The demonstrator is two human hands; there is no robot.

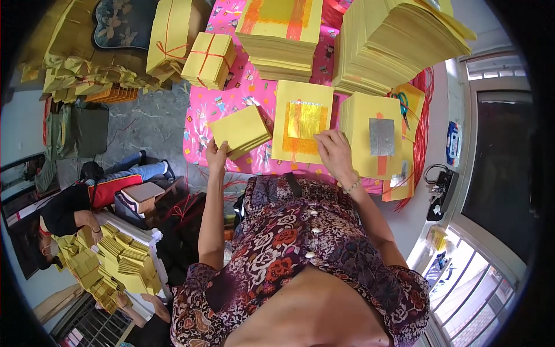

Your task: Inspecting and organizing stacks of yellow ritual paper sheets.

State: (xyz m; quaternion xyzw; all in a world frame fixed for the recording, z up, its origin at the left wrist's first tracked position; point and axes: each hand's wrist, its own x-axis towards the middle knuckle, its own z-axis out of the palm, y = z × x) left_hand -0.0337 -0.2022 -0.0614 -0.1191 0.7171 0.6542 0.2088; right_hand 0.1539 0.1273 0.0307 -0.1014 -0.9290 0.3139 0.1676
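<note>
My left hand (217,154) grips the near left corner of a small folded stack of yellow paper (241,130), thumb on top. To its right lies a yellow sheet with an orange-bordered gold foil square (304,120). My right hand (335,151) rests at that sheet's lower right edge, fingers drawn together beside the foil; whatever may be between the fingertips is hidden. Just right of it stands a thick stack of yellow paper with a silver foil square (381,136). Scissors with teal handles (402,103) lie at that stack's far right.
Tall yellow paper stacks (277,55) (393,52) and a bundle tied with red string (209,61) stand on the pink patterned tablecloth (199,115). Red strings (425,121) hang over the right edge. At lower left, other people work around a paper-covered table (130,269).
</note>
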